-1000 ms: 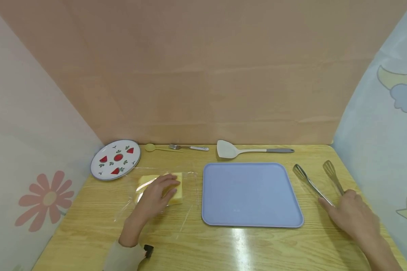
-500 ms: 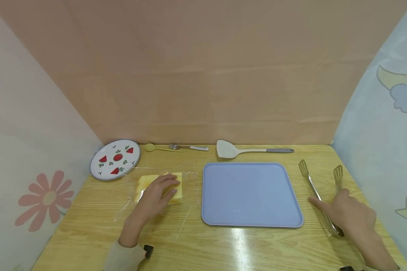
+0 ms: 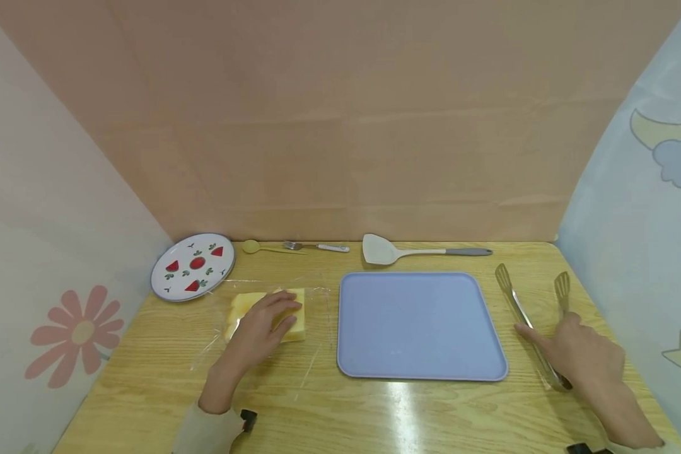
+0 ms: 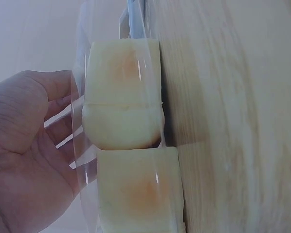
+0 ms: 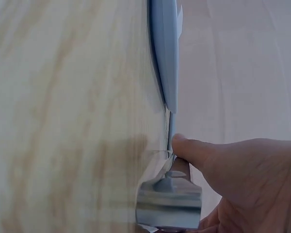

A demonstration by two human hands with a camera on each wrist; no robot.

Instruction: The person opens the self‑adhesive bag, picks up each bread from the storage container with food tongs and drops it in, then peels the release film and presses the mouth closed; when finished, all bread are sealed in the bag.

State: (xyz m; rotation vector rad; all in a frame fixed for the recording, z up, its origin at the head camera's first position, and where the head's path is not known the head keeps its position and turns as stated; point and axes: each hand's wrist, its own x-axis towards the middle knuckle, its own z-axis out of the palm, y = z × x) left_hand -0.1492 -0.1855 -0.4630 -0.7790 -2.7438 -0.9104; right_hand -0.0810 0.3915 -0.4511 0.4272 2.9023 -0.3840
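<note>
My left hand (image 3: 255, 334) rests over pale yellow bread (image 3: 299, 304) in clear plastic, its fingers loosely bent over the top. In the left wrist view two bread pieces (image 4: 121, 73) lie in line under the clear film (image 4: 78, 121), with the fingers along its side. My right hand (image 3: 587, 353) holds metal tongs (image 3: 520, 309) at the table's right side. The thumb lies on the left arm of the tongs and the slotted ends stand spread apart, pointing to the back. Their bent metal end (image 5: 169, 204) shows close to the table in the right wrist view.
A lilac tray (image 3: 420, 328) lies between the hands. Along the back are a white plate with red fruit patterns (image 3: 164, 271), a yellow spoon (image 3: 251, 246), a fork (image 3: 331, 248) and a white spatula (image 3: 379, 251). Walls stand at the back and both sides.
My right hand has shifted slightly left, and the tongs have turned so their bent end shows left of the wrist. The left hand stays on the bread.
</note>
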